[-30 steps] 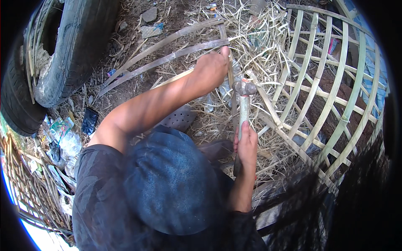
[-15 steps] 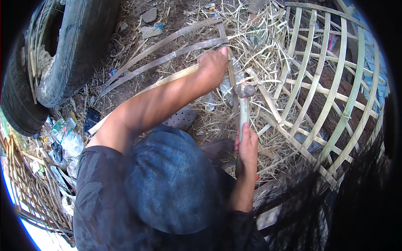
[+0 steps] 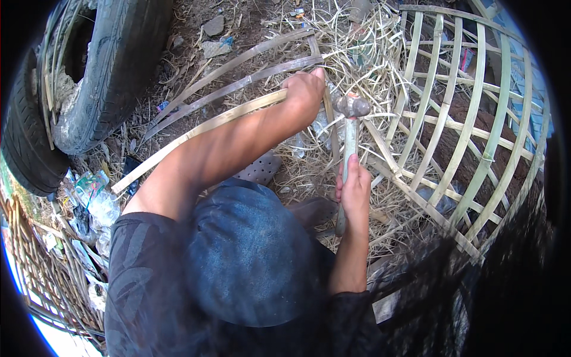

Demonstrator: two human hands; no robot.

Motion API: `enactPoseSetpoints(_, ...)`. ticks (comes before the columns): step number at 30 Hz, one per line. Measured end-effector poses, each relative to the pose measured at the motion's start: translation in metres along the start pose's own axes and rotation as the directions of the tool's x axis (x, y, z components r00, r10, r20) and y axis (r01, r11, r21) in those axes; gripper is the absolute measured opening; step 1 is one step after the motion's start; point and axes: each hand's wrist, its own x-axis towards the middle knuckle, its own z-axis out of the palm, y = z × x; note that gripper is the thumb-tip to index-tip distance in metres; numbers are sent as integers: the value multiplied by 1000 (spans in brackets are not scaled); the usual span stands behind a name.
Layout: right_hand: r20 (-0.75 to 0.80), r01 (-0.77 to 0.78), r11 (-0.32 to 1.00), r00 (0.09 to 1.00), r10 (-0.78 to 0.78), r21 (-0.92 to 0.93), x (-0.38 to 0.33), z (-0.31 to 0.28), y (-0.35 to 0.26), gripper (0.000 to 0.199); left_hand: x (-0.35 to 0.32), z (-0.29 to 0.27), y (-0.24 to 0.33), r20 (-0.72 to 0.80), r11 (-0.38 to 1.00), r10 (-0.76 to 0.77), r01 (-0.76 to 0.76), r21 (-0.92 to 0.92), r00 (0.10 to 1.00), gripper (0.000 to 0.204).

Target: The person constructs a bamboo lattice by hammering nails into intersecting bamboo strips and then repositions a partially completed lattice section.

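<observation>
At twelve o'clock, left hand (image 3: 305, 94): curled closed, thumb raised toward one o'clock; the inside of the fist was hidden, so I could not tell which piece it gripped.
Pale strip (image 3: 205, 128): curved from nine o'clock up to the left hand, where its upper end met the fist; it followed the outer edge of the left forearm.
Brown slat (image 3: 329, 116): ran toward six o'clock, just on the three-o'clock side of the left hand.
Right hand (image 3: 355, 187): at three o'clock, wrapped firmly round the handle of a hammer (image 3: 351, 140).
Hammer: lay between one and three o'clock, its dark, rounded metal head uppermost, near the brown slat; the handle was pale.
Weathered slats (image 3: 253, 77): two, at eleven to twelve o'clock, joined by a short crosspiece.
Shavings (image 3: 380, 47): heaped and tangled at one o'clock.
Lattice (image 3: 488, 156): open, woven of flat strips, from two to four o'clock.
Tyres (image 3: 128, 65): at ten o'clock; plastic litter (image 3: 102, 208) lay at nine, thin sticks (image 3: 50, 273) at eight.
Cap (image 3: 253, 256): dark blue, toward seven o'clock.
</observation>
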Motion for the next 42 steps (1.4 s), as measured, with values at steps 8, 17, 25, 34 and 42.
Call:
enactPoseSetpoints(8,-1,122,990,993,-122,-71,28,7,-18,57,0,8,-2,-91,1000,-7,5,-27,996,30)
enactPoseSetpoints(17,17,183,978,983,-182,-96,43,15,-11,57,2,11,-6,-71,995,-1,-6,-96,997,30)
enactPoseSetpoints(25,5,147,970,989,-149,-192,48,11,-16,56,5,13,-3,-70,989,-32,21,-149,997,30)
enactPoseSetpoints(34,-11,156,987,988,-156,-47,28,15,-31,50,2,12,-5,-76,990,-14,3,-138,997,29)
enactPoseSetpoints(42,4,147,986,989,-148,-75,30,16,-28,51,2,13,-9,-79,982,12,-26,-185,997,26)
